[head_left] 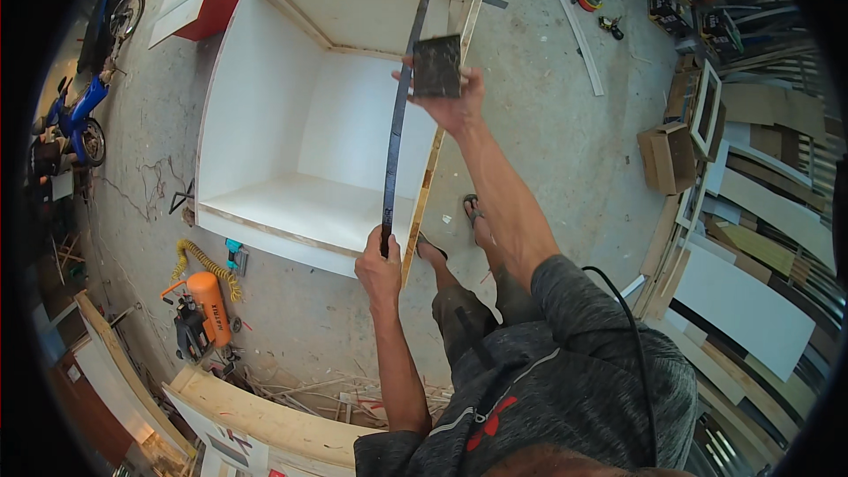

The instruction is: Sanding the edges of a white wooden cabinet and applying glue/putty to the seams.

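My left hand [380, 272] is closed around the near end of a long, narrow, dark strip [395, 146]. The strip runs away from me over the right part of an open white cabinet box [252, 137] and out past the top of the view. Further out, my right hand [455, 109] holds up a dark, scuffed rectangular block [437, 66]. Its fingers reach round the block's edges, and the fingertips on the left side are close to the strip; I cannot tell whether they touch it.
An orange air compressor [208, 305] with a coiled yellow hose [183, 256] and a teal nail gun [235, 256] are on the floor at left. An open cardboard box [667, 159] and stacked boards [751, 287] line the right side. A blue motorcycle [84, 106] stands far left.
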`<state>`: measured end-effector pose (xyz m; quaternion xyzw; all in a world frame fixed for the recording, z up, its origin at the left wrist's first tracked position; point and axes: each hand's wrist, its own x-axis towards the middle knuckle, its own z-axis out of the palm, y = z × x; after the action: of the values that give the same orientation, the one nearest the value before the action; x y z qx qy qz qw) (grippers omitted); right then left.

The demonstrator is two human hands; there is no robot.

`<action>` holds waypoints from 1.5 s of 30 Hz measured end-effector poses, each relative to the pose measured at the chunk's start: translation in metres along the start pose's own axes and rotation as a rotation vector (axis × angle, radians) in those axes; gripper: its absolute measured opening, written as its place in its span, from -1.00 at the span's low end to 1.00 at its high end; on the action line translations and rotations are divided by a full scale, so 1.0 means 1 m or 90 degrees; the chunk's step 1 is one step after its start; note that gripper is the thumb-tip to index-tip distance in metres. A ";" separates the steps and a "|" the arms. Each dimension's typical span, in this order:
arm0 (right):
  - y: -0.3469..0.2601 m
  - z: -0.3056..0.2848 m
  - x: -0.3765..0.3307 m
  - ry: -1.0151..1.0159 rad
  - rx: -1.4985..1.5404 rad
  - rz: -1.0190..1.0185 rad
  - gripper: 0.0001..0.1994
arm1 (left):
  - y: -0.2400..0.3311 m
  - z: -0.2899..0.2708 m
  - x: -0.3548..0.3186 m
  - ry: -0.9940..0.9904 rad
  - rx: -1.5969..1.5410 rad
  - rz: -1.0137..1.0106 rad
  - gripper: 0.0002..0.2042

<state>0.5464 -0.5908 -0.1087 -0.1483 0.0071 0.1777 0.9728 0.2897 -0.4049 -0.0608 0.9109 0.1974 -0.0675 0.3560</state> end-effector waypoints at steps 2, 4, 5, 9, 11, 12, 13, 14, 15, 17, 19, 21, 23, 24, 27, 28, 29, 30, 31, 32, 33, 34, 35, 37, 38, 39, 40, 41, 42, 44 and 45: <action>-0.017 -0.005 0.020 0.016 -0.051 -0.011 -0.23 | 0.000 0.006 -0.001 0.010 -0.001 0.020 -0.75; -0.034 -0.004 0.031 0.048 -0.138 -0.033 -0.22 | -0.001 0.009 -0.003 0.011 0.004 0.019 -0.75; -0.041 -0.005 0.032 0.048 -0.138 -0.028 -0.22 | -0.003 0.011 -0.005 0.013 0.004 0.014 -0.75; -0.058 -0.016 0.028 0.202 -0.256 -0.008 -0.45 | -0.019 0.019 -0.009 0.023 0.024 0.001 -0.75; -0.060 -0.032 0.023 0.207 -0.287 -0.005 -0.46 | -0.025 0.022 -0.007 0.033 0.032 0.000 -0.75; -0.057 -0.036 0.021 0.216 -0.250 -0.014 -0.48 | -0.027 0.022 -0.006 0.041 0.038 -0.013 -0.75; -0.054 -0.036 0.020 0.212 -0.249 -0.013 -0.48 | -0.032 0.022 -0.006 0.050 0.045 -0.027 -0.75; -0.053 -0.037 0.019 0.202 -0.248 -0.022 -0.48 | -0.036 0.021 -0.005 0.054 0.045 -0.027 -0.75; -0.052 -0.036 0.019 0.191 -0.247 -0.031 -0.48 | -0.041 0.019 -0.004 0.088 0.071 -0.011 -0.75; -0.047 -0.032 0.017 0.191 -0.230 -0.003 -0.49 | -0.051 0.015 -0.002 0.127 0.095 0.005 -0.74; -0.044 -0.029 0.021 0.192 -0.216 0.023 -0.49 | -0.056 0.008 0.001 0.222 0.151 0.043 -0.73; -0.040 -0.027 0.026 0.224 -0.223 0.017 -0.48 | -0.056 0.001 0.006 0.223 0.106 0.030 -0.73; -0.039 -0.023 0.031 0.206 -0.240 0.017 -0.50 | -0.055 -0.010 0.016 0.128 0.028 -0.027 -0.74; -0.042 -0.021 0.034 0.196 -0.256 0.018 -0.50 | -0.051 -0.011 0.018 0.129 0.050 -0.019 -0.75; -0.046 -0.001 0.058 0.209 -0.239 0.013 -0.49 | -0.053 -0.023 0.034 0.183 0.050 0.036 -0.76; -0.043 0.009 0.069 0.180 -0.243 0.015 -0.49 | -0.058 -0.025 0.040 0.189 0.039 0.031 -0.76; -0.042 0.020 0.083 0.175 -0.239 0.012 -0.49 | -0.060 -0.031 0.050 0.193 0.043 0.035 -0.76; -0.041 0.030 0.100 0.155 -0.257 0.014 -0.50 | -0.061 -0.037 0.062 0.215 0.045 0.052 -0.76; -0.034 0.034 0.112 0.142 -0.275 0.020 -0.50 | -0.067 -0.042 0.067 0.231 0.048 0.064 -0.75; -0.031 0.042 0.131 0.131 -0.300 0.023 -0.53 | -0.072 -0.046 0.079 0.241 0.029 0.047 -0.74; -0.025 0.049 0.150 0.126 -0.297 0.025 -0.53 | -0.079 -0.054 0.088 0.271 0.051 0.061 -0.67; -0.020 0.046 0.165 0.125 -0.303 0.040 -0.56 | -0.075 -0.058 0.098 0.264 0.026 0.017 -0.63; -0.012 0.049 0.182 0.118 -0.303 0.057 -0.59 | -0.073 -0.064 0.111 0.263 0.006 -0.027 -0.59; -0.006 0.047 0.215 0.140 -0.304 0.066 -0.66 | -0.069 -0.067 0.134 0.271 0.020 -0.045 -0.53; -0.011 0.042 0.236 0.129 -0.310 0.078 -0.52 | -0.065 -0.064 0.151 0.266 0.000 -0.047 -0.54; -0.019 0.035 0.257 0.119 -0.316 0.091 -0.30 | -0.059 -0.055 0.169 0.260 -0.021 -0.051 -0.55; -0.018 0.039 0.285 0.090 -0.323 0.076 -0.26 | -0.054 -0.048 0.188 0.275 -0.023 -0.039 -0.65; -0.019 0.036 0.302 0.084 -0.323 0.090 -0.26 | -0.055 -0.038 0.206 0.284 -0.022 -0.052 -0.65; -0.022 0.031 0.317 0.078 -0.336 0.073 -0.26 | -0.053 -0.028 0.223 0.300 -0.015 -0.031 -0.68; -0.015 -0.002 0.300 0.123 -0.360 0.112 -0.25 | -0.042 0.005 0.228 0.264 -0.057 -0.105 -0.74; -0.012 -0.001 0.304 0.121 -0.356 0.132 -0.27 | -0.044 0.014 0.232 0.268 -0.097 -0.161 -0.74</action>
<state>0.8358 -0.4973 -0.1261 -0.4246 0.0636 0.2564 0.8660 0.4841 -0.3129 -0.1599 0.8434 0.3843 0.0945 0.3633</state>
